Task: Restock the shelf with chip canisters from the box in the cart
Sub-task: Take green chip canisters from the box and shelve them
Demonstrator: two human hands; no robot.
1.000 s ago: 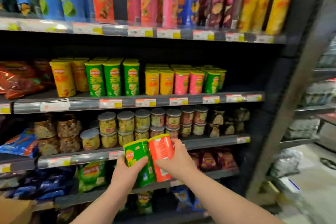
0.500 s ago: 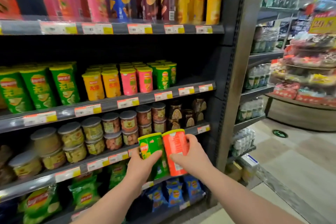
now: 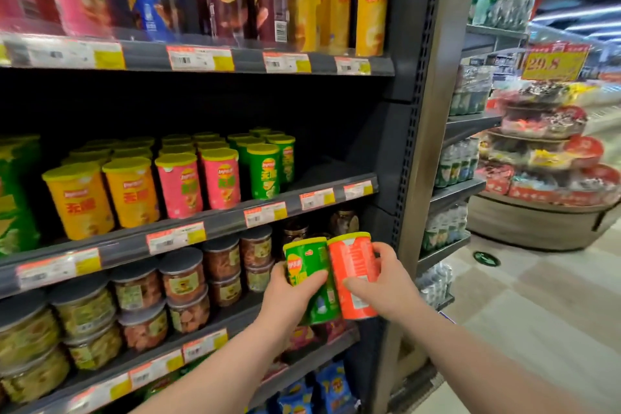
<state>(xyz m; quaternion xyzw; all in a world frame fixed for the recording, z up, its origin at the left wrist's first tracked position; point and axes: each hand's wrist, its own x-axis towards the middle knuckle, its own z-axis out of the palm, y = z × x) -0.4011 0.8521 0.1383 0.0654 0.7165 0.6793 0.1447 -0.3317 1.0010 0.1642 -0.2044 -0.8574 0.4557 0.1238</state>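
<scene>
- Lower centre of the frame: my left hand [image 3: 289, 294] grips a short green chip canister [image 3: 307, 259], thumb across its front and fingers curled behind.
- Just to its right, my right hand [image 3: 389, 282] grips an orange-red chip canister [image 3: 351, 265], thumb low on its side and fingers wrapped round the far side.
- The two canisters ride side by side and appear to touch. Both are lid-up, long axes near vertical, tops tipped slightly toward the left of the frame.
- They hang in front of the jar shelf [image 3: 201, 329], level with the stacked snack jars [image 3: 183, 274] and clear of them.
- The middle shelf [image 3: 322, 175] runs across the centre of the frame and shows a bare stretch at its right end. That stretch lies directly above both hands, beside the grey upright post [image 3: 426, 144].
- Left of the gap stand shelved green canisters [image 3: 263, 171], then pink canisters [image 3: 220, 178], then yellow-orange canisters [image 3: 79, 198] toward the left edge.
- My judgement: the move ahead is a straight lift up and forward, keeping both canisters upright. The right hand sits nearer the post end of the gap, and the left hand nearer the matching green row.
- The cart and its box are out of view.
</scene>
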